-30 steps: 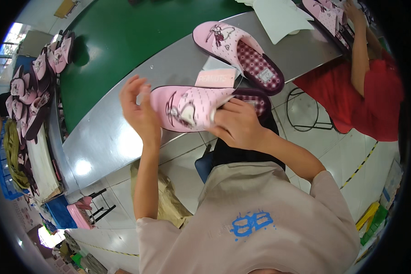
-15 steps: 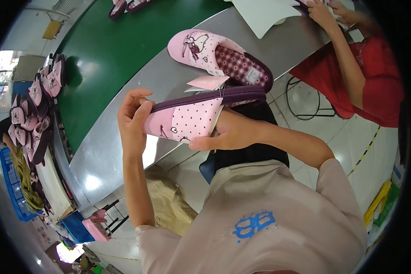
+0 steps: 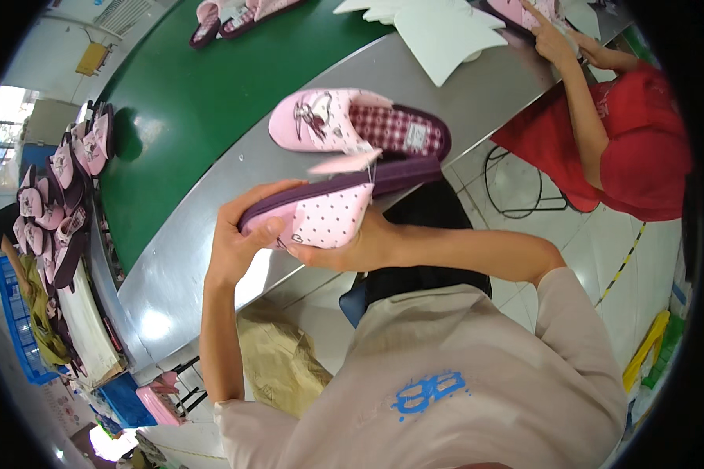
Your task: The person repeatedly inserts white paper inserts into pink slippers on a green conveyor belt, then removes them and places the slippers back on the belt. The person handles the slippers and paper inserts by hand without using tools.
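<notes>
Both of my hands hold a pink slipper (image 3: 330,217) with black dots and a dark purple sole, tipped on its side over the table's near edge. My left hand (image 3: 238,234) wraps round the toe, its thumb pressing on the pink upper. My right hand (image 3: 368,244) reaches into the slipper's opening, its thumb along the outside of the upper; its other fingers are hidden inside. A pink paper tag (image 3: 344,162) hangs by a thin loop from the held slipper. Just beyond, a matching slipper (image 3: 309,121) with a checked insole lies sole down on the metal tabletop.
A green conveyor belt (image 3: 188,102) runs beyond the metal table edge (image 3: 168,301). White cut sheets (image 3: 442,39) lie at the far right, near a co-worker's hand (image 3: 554,43) on another slipper. Several slippers (image 3: 62,184) are stacked at left. A stool (image 3: 516,211) stands at right.
My left hand has closed further round the toe. My right hand has shifted left along the upper. The whole view has moved slightly, and the second slipper appears lower and more level.
</notes>
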{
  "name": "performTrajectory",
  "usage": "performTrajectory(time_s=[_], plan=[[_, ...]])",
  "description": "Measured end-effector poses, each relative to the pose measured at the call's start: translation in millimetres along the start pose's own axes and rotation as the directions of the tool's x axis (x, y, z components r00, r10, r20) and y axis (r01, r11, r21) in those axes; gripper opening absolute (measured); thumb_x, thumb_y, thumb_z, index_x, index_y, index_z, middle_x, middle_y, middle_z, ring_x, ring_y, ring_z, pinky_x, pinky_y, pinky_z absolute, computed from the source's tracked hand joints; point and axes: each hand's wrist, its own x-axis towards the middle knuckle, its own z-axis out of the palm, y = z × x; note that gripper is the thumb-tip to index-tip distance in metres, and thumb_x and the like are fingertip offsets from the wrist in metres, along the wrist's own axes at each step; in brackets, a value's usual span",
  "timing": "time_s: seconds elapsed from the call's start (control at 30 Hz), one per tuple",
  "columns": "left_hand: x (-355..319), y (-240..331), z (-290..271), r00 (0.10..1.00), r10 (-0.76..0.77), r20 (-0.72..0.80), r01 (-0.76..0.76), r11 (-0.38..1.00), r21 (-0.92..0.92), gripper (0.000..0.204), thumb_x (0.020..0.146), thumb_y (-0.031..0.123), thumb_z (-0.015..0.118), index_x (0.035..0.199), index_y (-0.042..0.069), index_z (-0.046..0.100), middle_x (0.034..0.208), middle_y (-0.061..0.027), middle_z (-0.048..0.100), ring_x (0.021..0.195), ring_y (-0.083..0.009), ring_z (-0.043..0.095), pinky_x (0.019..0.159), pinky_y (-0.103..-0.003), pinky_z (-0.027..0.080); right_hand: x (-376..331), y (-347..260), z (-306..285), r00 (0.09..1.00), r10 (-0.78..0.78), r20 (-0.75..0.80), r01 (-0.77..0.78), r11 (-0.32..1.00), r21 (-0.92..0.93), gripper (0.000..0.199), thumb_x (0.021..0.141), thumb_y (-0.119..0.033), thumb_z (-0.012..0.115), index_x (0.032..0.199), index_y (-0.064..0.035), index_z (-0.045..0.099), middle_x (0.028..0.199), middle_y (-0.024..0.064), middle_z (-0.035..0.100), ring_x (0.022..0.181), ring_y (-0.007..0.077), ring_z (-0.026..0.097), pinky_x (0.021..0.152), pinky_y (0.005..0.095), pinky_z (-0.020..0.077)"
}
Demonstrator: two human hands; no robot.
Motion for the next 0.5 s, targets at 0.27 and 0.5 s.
performTrajectory(time_s=[0.27,0.5], plan=[[6,-6,-2,0.999,0.001,-0.048,-0.003,1.000,-0.025,0.061,0.092,0.040,0.080,0.135,-0.001,0.069,0.126,-0.0122,0.072,0.116,-0.0220,0.069,0.103,-0.036,0.053,6,-7,2,0.972,0.100,-0.211,-0.056,0.977,0.205,0.040,0.096,-0.034,0.079,0.116,-0.0013,0.071,0.102,0.0094,0.073,0.094,0.0153,0.070,0.081,0.0344,0.0569],[18,-22,20,0.968,0.094,-0.231,-0.121,0.987,-0.104,0.044,0.101,0.030,0.073,0.133,0.000,0.069,0.120,-0.0082,0.073,0.109,-0.0151,0.067,0.097,-0.031,0.052,10,-10,-34,0.965,-0.032,-0.260,0.007,0.995,-0.095,0.051,0.109,-0.039,0.063,0.081,0.0025,0.070,0.066,0.0091,0.067,0.061,0.0147,0.064,0.054,0.0354,0.0471]])
